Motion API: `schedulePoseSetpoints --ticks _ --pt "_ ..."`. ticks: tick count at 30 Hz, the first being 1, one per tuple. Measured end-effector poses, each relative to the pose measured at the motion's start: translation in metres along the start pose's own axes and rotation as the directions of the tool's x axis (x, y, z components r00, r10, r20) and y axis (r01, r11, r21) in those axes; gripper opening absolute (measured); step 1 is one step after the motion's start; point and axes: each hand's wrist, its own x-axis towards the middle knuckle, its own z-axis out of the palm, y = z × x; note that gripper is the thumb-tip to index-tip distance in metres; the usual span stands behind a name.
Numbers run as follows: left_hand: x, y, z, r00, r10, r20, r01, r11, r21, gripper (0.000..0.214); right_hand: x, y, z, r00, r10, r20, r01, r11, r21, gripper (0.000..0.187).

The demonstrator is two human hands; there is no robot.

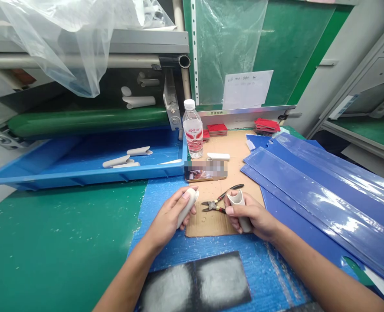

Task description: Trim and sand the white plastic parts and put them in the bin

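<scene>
"Both hands closed?"

"Yes. Left hand [169, 219] grips a white plastic tube [188, 208]. Right hand [252, 214] grips a white pipe piece [235, 201]."

"Between them?"

"Small cutters [214, 203] on cardboard [211, 225]."

"Farther out?"

"More white pieces [116, 161] lie ahead in a blue tray [81, 177]."
</scene>
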Motion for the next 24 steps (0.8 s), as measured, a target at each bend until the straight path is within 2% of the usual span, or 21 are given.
schedulePoseSetpoints --ticks 24 --pt "0.0017 -0.0033 -0.0020 0.997 -0.035 0.061 0.026 0.990 0.137 0.053 0.0009 0.0011 0.0000 0.999 -0.044 0.014 0.045 0.999 -0.015 0.025"
